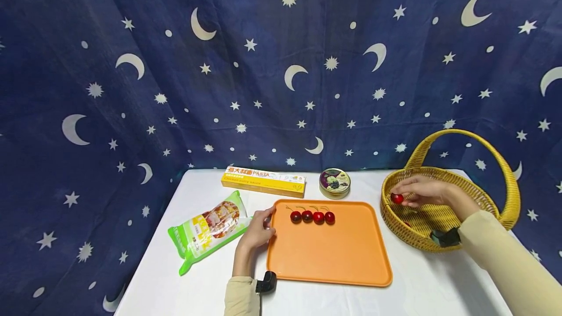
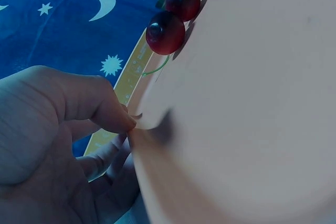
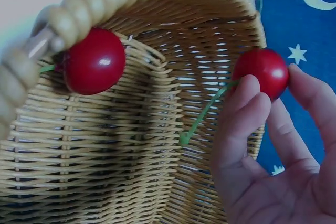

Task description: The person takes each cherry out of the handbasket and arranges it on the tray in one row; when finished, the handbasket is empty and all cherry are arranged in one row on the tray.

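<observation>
My right hand (image 1: 423,192) is over the near-left part of a yellow wicker basket (image 1: 476,196), pinching a red cherry (image 3: 262,73) between thumb and fingertips. Its green stem hangs down toward the wicker in the right wrist view. Another red cherry (image 3: 95,60) lies inside the basket by the rim. At the left side of an orange tray (image 1: 329,255), my left hand (image 1: 256,232) pinches the rim, thumb on top and other fingers underneath. Several dark red cherries (image 1: 307,216) with stems sit in a row near the tray's far edge.
Left of the tray lies a green-and-white food packet (image 1: 210,228). Behind it stands a yellow pasta box (image 1: 263,182), with a round tin (image 1: 334,183) to its right. The basket's tall arched handle (image 1: 509,184) rises at the right. A starry blue curtain (image 1: 263,87) hangs behind the white table.
</observation>
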Tool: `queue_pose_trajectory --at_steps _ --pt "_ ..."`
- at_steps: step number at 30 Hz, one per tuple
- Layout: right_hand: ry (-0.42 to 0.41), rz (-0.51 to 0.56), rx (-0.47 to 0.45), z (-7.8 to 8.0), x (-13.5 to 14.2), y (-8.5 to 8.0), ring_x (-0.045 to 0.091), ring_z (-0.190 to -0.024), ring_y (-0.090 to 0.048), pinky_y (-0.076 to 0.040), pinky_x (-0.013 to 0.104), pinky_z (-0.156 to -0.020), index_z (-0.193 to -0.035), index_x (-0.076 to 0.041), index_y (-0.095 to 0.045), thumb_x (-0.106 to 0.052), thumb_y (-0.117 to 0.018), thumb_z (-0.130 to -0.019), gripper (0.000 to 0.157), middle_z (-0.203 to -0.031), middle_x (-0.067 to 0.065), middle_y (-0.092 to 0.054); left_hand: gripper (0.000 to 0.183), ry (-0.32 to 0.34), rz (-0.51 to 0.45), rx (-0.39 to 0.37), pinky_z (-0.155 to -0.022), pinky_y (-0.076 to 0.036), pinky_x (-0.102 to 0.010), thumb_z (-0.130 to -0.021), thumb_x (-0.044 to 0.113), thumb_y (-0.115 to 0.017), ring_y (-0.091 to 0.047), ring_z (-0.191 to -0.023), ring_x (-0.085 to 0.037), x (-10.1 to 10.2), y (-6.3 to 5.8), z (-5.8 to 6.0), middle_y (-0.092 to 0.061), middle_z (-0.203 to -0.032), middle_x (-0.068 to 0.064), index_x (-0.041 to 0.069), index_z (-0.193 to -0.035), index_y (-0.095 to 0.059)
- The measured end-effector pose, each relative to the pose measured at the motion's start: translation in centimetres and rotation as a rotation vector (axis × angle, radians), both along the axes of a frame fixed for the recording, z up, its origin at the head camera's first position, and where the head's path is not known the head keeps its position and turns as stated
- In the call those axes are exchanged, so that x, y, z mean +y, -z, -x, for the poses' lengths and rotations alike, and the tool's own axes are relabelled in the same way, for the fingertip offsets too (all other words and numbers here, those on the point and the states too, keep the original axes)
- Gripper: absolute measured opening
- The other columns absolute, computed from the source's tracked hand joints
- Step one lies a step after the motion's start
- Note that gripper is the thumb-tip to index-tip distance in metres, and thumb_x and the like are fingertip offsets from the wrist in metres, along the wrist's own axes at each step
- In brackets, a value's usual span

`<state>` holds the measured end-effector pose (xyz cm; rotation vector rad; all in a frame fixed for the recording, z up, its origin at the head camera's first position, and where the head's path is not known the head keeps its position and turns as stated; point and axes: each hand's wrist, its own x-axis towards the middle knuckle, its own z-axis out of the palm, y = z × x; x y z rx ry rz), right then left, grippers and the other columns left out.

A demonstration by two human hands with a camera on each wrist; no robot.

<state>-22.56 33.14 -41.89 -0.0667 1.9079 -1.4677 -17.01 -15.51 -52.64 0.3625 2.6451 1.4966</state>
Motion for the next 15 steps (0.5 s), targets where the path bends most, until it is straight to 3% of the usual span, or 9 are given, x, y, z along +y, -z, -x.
queue_pose_trajectory --at_steps 7,11,15 --pt "-0.035 0.052 0.083 -0.2 -0.2 -0.9 0.014 -0.084 -0.067 -0.056 0.030 -0.076 -0.113 -0.005 -0.071 -0.005 -0.057 -0.096 0.021 -0.101 0.007 -0.069 0.070 -0.008 -0.001 -0.009 -0.070 -0.040 -0.028 -0.071 -0.008 -0.062 -0.049 -0.085 -0.024 0.0 0.1 0.0 -0.047 -0.115 -0.022 -0.007 -0.140 -0.049" --pt "-0.034 0.045 0.136 -0.4 -0.5 -1.5 0.016 -0.089 -0.067 -0.056 0.036 -0.081 -0.118 0.002 -0.064 -0.003 -0.061 -0.093 0.026 -0.101 0.006 -0.069 0.070 -0.010 0.000 -0.015 -0.069 -0.039 -0.028 -0.071 -0.008 -0.062 -0.047 -0.084 -0.023 0.0 0.1 0.0 -0.047 -0.115 -0.021 -0.006 -0.140 -0.049" --pt "0.023 -0.013 0.147 -0.5 -0.9 -2.1 0.018 -0.088 -0.068 -0.056 0.039 -0.082 -0.119 0.006 -0.059 -0.008 -0.064 -0.093 0.030 -0.099 0.007 -0.069 0.070 -0.008 -0.003 -0.014 -0.068 -0.040 -0.028 -0.072 -0.007 -0.062 -0.047 -0.084 -0.023 0.0 0.2 0.0 -0.046 -0.115 -0.021 -0.006 -0.140 -0.049"
